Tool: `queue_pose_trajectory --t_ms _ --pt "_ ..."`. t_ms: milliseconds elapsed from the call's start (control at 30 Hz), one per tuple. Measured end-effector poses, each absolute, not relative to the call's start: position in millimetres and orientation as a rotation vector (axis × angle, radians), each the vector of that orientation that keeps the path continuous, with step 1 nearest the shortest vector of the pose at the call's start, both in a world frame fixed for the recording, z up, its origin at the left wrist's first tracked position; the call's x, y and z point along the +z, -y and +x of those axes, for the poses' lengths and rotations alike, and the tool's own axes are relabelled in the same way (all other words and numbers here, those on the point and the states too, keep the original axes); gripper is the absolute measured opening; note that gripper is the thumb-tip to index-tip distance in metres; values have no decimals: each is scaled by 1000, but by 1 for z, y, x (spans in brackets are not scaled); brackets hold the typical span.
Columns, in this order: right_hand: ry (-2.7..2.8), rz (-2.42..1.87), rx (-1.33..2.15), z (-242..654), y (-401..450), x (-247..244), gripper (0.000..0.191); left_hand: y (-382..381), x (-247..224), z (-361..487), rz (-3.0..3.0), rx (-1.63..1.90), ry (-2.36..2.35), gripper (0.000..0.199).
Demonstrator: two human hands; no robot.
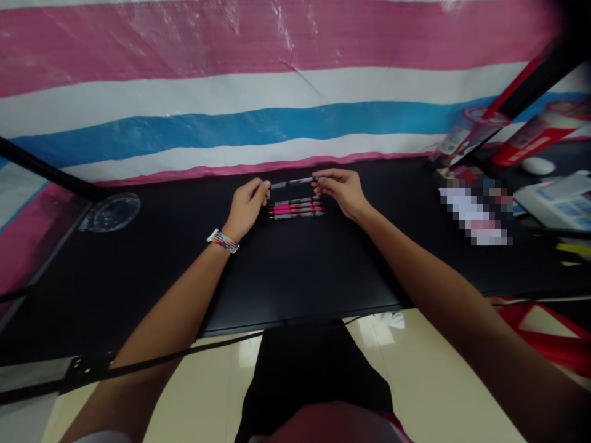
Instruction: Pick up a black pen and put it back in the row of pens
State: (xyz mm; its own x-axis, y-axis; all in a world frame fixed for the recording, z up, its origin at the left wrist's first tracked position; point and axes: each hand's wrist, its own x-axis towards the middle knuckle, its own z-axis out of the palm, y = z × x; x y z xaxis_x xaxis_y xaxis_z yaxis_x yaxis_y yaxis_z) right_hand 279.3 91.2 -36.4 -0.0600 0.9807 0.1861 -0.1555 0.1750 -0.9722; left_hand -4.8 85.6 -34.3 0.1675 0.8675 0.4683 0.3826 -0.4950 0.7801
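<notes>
A grey and clear pen (295, 182) spans the gap between my two hands, just beyond a row of pens. My left hand (246, 206), with a patterned band on its wrist, pinches the pen's grey end. At the other end, the fingertips of my right hand (342, 192) close on the dark tip. Nearer to me, several pens (297, 209) lie side by side on the black table (295, 271), pink ones among grey and dark ones. Their right ends sit close below my right fingers.
On the left lies a clear plastic lid (113, 212). A clear cup (475, 132), a red and white container (535, 138), a white mouse-like object (538, 166) and blurred-out papers (475, 212) occupy the right side. Striped plastic sheeting (277, 129) hangs behind the table.
</notes>
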Motion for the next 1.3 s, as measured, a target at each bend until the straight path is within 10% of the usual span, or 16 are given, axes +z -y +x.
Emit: queue_pose_trajectory --t_ms 100,500,733,900,1100,1300 --pt "1199 -945 1201 279 -92 -37 23 -87 -38 -4 1924 1368 -1070 7" --pt "1160 -921 1258 274 -88 -35 20 -90 -39 -2 1871 1463 -993 76" --pt "1148 -868 1279 273 -91 -40 19 -87 -41 -1 1800 1541 -1138 42" --pt "1121 -845 1279 272 -91 -40 19 -85 -39 -1 1912 1601 -1121 72" --pt "1145 -865 1271 273 -92 -41 21 -85 -39 -1 1821 1484 -1157 47" --pt "1149 -896 1260 273 -91 -39 25 -78 -32 2 1939 1544 -1130 89"
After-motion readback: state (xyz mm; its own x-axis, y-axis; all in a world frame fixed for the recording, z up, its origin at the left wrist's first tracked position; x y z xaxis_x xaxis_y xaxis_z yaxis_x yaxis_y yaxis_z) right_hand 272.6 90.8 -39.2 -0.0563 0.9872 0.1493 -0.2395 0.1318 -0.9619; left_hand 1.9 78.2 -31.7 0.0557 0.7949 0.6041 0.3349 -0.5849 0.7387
